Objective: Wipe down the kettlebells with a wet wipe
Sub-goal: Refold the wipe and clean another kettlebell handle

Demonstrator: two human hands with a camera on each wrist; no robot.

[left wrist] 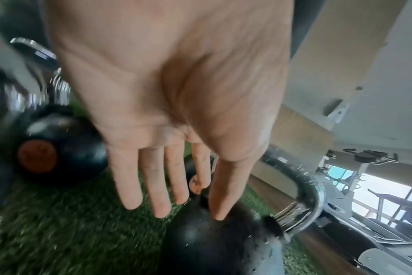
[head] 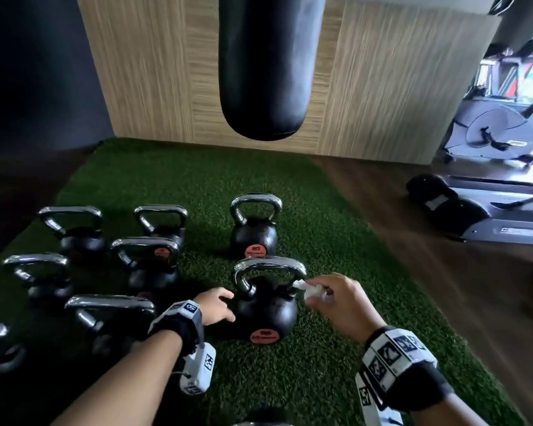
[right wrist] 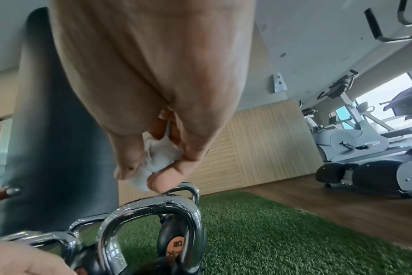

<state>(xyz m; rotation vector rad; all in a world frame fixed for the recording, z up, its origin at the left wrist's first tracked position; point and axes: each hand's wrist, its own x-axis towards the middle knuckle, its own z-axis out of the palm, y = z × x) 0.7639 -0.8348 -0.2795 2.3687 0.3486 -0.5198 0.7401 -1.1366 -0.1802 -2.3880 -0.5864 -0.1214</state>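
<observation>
A black kettlebell [head: 266, 309] with a chrome handle [head: 270, 265] and an orange label stands on green turf in front of me. My left hand [head: 216, 305] rests against its left side with straight fingers; the thumb [left wrist: 226, 193] touches the black ball [left wrist: 214, 247]. My right hand [head: 336, 298] pinches a crumpled white wet wipe [head: 308, 287] at the right end of the handle. In the right wrist view the wipe [right wrist: 158, 158] sits just above the wet chrome handle [right wrist: 153, 210]. Water droplets speckle the kettlebell.
Several more kettlebells [head: 148, 265] stand on the turf [head: 336, 379] to the left, and one [head: 254, 229] behind. A black punching bag [head: 268, 66] hangs ahead before a wood-panel wall. Treadmill [head: 486, 216] and exercise bike [head: 493, 130] stand on the wooden floor at right.
</observation>
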